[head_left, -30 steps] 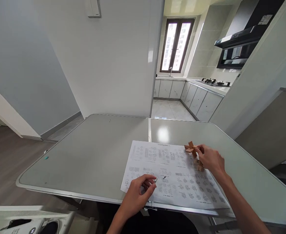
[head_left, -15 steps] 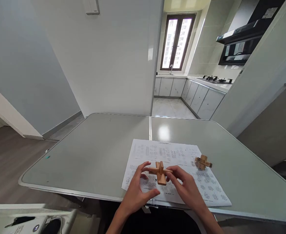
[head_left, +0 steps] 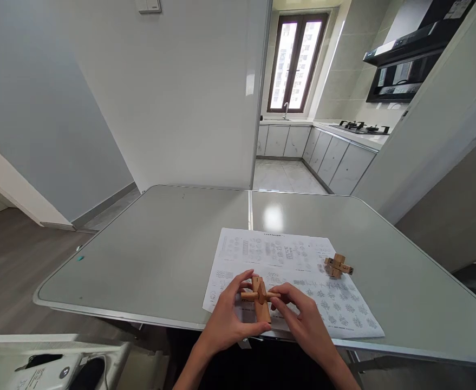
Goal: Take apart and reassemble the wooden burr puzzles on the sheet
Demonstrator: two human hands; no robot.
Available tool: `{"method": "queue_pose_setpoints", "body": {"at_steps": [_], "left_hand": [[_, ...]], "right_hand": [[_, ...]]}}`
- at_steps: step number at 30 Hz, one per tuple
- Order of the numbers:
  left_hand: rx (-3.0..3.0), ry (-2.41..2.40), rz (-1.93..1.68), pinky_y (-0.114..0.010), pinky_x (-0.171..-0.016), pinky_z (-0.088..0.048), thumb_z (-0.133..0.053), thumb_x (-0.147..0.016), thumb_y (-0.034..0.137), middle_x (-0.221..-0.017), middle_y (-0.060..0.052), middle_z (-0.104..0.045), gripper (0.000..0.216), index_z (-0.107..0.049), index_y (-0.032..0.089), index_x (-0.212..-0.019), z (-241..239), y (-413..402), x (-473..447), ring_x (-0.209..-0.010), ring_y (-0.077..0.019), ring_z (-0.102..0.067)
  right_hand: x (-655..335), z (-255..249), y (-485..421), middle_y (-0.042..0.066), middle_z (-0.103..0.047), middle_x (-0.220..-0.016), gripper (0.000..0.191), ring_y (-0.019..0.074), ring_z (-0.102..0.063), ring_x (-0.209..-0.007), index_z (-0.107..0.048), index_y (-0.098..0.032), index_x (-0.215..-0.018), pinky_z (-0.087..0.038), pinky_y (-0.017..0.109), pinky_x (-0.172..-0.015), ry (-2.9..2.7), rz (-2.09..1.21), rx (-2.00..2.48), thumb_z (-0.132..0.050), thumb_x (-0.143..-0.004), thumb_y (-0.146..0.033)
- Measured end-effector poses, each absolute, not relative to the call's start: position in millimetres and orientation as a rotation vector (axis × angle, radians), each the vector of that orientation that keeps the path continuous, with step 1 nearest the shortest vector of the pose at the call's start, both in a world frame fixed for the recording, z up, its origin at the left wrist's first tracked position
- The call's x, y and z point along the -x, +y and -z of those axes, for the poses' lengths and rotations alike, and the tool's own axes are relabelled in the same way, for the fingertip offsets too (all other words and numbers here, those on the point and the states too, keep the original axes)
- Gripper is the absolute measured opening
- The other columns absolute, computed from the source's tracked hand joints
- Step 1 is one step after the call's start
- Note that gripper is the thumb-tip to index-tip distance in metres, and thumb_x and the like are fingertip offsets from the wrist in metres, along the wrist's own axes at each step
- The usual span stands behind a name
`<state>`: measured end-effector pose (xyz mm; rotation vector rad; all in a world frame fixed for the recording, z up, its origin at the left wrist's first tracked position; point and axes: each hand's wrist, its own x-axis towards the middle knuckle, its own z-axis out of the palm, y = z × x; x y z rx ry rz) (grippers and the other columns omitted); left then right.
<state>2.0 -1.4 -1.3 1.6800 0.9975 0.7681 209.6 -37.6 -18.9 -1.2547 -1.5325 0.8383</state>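
Note:
Between my two hands is a cross-shaped wooden burr puzzle [head_left: 261, 304] made of interlocked pieces, held above a printed sheet. My left hand [head_left: 230, 314] grips it from the left, thumb at its lower end and fingers at its upper end. My right hand [head_left: 300, 314] pinches the thin rod that sticks out of its right side. Under the hands lies the white instruction sheet [head_left: 290, 260], covered with small line drawings. On the sheet's right edge rests a second wooden puzzle [head_left: 338, 266], assembled and marked with dark figures.
The grey-green folding table [head_left: 160, 254] has a seam down its middle and a metal rim. A small green bit [head_left: 80, 258] lies near its left edge. At lower left stands a pale bin [head_left: 30, 341] with a white device inside. Beyond the table is a kitchen.
The wooden puzzle has turned so its flat piece stands more upright and has moved slightly down and left. My left thumb and fingers have closed onto its ends.

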Motion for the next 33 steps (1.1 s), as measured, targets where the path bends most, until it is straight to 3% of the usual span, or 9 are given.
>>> {"method": "queue_pose_setpoints", "body": {"at_steps": [33], "left_hand": [[-1.756,0.989,-0.741,-0.047,-0.104,-0.05,-0.091,-0.066,0.039,-0.129,-0.006,-0.062,0.086,-0.05,0.031,-0.141,0,0,-4,-0.114,-0.0274,-0.06]], "right_hand": [[-209,30,-44,0.006,-0.074,-0.097,0.024,0.0234,-0.071,-0.084,-0.066,-0.025,-0.105,-0.057,0.033,-0.076,-1.602,-0.757,1.343,-0.052,-0.104,-0.044]]}}
